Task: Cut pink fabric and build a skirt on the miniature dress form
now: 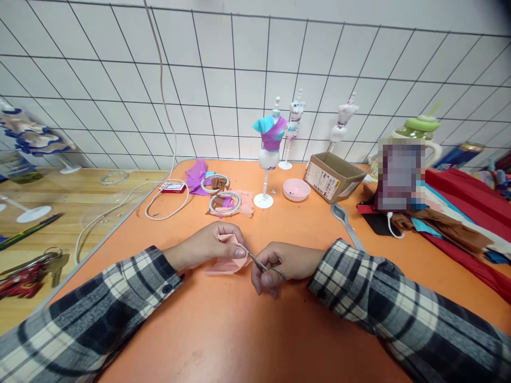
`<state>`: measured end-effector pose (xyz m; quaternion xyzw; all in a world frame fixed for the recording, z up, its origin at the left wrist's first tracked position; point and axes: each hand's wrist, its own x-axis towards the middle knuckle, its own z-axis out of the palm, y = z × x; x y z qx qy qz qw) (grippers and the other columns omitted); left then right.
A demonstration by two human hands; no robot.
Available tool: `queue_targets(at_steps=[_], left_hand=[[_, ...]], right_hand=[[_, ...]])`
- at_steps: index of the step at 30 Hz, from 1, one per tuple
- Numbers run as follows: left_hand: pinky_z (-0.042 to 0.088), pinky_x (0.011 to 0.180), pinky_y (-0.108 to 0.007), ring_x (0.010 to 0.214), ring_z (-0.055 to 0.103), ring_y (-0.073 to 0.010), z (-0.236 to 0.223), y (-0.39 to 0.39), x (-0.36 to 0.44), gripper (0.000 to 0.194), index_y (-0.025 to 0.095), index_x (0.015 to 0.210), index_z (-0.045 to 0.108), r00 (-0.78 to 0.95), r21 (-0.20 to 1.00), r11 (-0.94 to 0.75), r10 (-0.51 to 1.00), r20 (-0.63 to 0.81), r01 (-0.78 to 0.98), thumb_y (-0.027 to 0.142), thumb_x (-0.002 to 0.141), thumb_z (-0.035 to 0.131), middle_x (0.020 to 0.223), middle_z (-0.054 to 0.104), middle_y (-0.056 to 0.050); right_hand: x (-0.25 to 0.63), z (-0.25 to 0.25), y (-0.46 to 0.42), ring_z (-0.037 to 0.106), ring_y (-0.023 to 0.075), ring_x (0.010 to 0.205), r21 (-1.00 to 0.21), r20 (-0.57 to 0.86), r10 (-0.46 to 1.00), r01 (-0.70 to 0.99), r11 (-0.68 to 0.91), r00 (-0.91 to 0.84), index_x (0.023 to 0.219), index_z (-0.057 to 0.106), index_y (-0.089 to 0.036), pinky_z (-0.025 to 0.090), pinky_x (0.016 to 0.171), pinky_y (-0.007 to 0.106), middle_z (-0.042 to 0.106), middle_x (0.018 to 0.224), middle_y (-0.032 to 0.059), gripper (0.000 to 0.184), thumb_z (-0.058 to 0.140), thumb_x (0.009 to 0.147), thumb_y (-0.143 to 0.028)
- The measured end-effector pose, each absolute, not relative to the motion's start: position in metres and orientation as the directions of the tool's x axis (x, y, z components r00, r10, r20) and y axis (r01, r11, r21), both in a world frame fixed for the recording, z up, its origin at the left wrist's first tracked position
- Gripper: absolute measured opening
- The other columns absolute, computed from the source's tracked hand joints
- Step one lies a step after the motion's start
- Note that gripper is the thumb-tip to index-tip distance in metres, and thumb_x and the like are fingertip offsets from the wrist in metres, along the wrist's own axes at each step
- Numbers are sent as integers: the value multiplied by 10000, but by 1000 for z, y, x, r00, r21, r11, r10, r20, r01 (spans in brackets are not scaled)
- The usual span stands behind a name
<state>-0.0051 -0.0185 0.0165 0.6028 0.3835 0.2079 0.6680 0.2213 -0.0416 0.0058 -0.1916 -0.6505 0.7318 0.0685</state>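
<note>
My left hand (215, 244) pinches a piece of pink crepe paper (227, 266) between thumb and fingers, low over the orange table (207, 340). In my right hand (275, 266) is a small pair of metal scissors (259, 261), with fingers at the handle loops. The blades point up and left and meet the paper's right edge by my left thumb. Whether the blades are open is too small to tell. Beyond my hands stands a miniature dress form (269, 157) wrapped in purple and turquoise paper.
Tape rolls (225, 204) lie with paper scraps behind my left hand. A pink bowl (296, 190), a cardboard box (334, 175) and grey tweezers (346, 226) are beyond my right hand. A propped phone (400, 175) and coloured paper strips (455, 229) are at right; a cable (187, 199) loops at left.
</note>
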Motion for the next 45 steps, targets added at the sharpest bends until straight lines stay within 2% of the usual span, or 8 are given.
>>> queue_targets(at_steps=[8,16,19,23,31,35,38,45], left_hand=[[440,577,-183,627,601,-106,14,-7,-17,290,130,743,655,644,959,153,714,-273,238,297,626,862,708,707,-11],[527,651,-273,655,675,-164,20,-13,-11,344,149,774,633,633,919,394,706,-318,22,351,622,866,748,740,-42],[529,647,-263,646,672,-158,21,-13,-9,363,156,856,671,639,933,341,693,-333,116,351,620,865,731,727,-14],[517,642,-236,659,665,-148,19,-9,-9,275,148,763,680,647,947,241,692,-320,211,331,643,845,696,721,-6],[472,605,-212,646,615,-128,14,-5,-18,238,144,789,681,691,962,191,669,-273,195,301,677,821,720,695,-6],[394,528,-191,560,514,-93,15,-9,-15,288,131,756,664,654,960,241,704,-275,145,346,661,831,640,614,18],[408,572,-203,599,532,-102,17,-13,-11,288,134,733,667,595,955,281,752,-283,99,325,628,856,653,627,14],[402,581,-208,591,535,-100,12,-15,-7,256,138,710,696,602,959,262,750,-275,113,303,619,869,637,650,13]], right_hand=[[219,1,-43,543,81,472,-961,-269,414,214,-176,-869,763,640,-105,402,488,198,584,556,-21,580,730,657,-668],[214,0,-44,573,86,490,-952,-295,427,226,-204,-855,796,627,-119,452,515,202,613,574,-22,588,745,629,-671],[213,-1,-44,580,85,506,-950,-306,438,241,-197,-846,789,627,-121,469,534,205,625,592,-19,565,746,645,-654],[212,-1,-45,578,79,510,-953,-300,455,239,-187,-838,774,624,-122,469,541,202,631,602,-18,551,740,659,-648],[213,1,-45,588,89,520,-953,-298,458,231,-198,-838,789,623,-123,471,549,210,632,602,-15,567,735,653,-662],[212,0,-46,586,90,516,-949,-309,470,230,-217,-827,786,621,-125,468,543,210,626,593,-18,565,742,647,-659],[212,-1,-46,584,89,519,-949,-308,470,235,-208,-827,784,621,-124,468,542,208,626,598,-16,562,747,647,-655],[221,-3,-40,627,112,606,-956,-208,321,122,-268,-924,881,647,-96,504,613,230,653,697,30,632,667,712,-705]])
